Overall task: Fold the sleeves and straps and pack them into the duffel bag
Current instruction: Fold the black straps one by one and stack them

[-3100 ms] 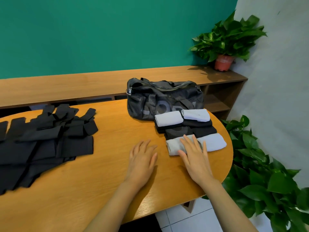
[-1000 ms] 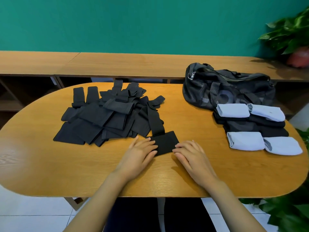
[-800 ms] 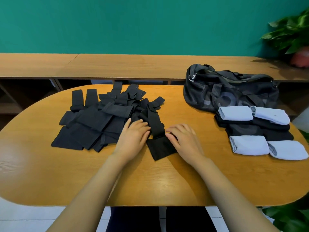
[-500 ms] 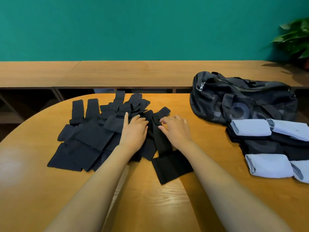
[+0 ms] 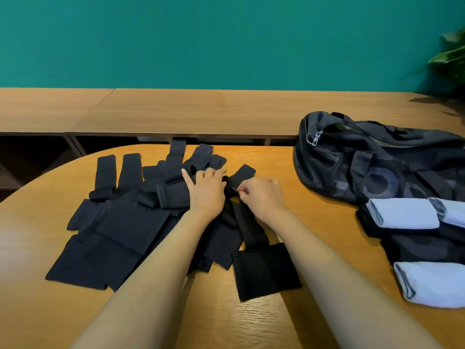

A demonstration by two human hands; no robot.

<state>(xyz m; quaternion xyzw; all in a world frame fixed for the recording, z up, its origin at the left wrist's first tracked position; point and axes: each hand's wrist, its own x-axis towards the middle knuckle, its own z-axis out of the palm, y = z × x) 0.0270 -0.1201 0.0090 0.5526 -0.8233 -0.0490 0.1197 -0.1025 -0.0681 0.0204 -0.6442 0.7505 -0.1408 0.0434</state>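
A heap of black sleeves and straps [image 5: 125, 217] lies spread over the left half of the wooden table [image 5: 314, 235]. One long black strap [image 5: 254, 230] with a wide flat end runs toward me from the heap. My left hand [image 5: 207, 192] grips the strap's far part, fingers curled into the cloth. My right hand [image 5: 261, 195] pinches the same strap just beside it. The black duffel bag [image 5: 364, 167] sits zipped at the right rear. In front of it are folded pale blue pieces [image 5: 402, 216] on folded black ones [image 5: 427, 245].
A long wooden shelf unit [image 5: 188, 109] runs behind the table against a green wall. Plant leaves [image 5: 453, 56] show at the right edge. Bare tabletop lies near me between my forearms and at the far left.
Both hands slid away from me along the black strap, from its wide near end up to its far part in the heap, and now curl on it.
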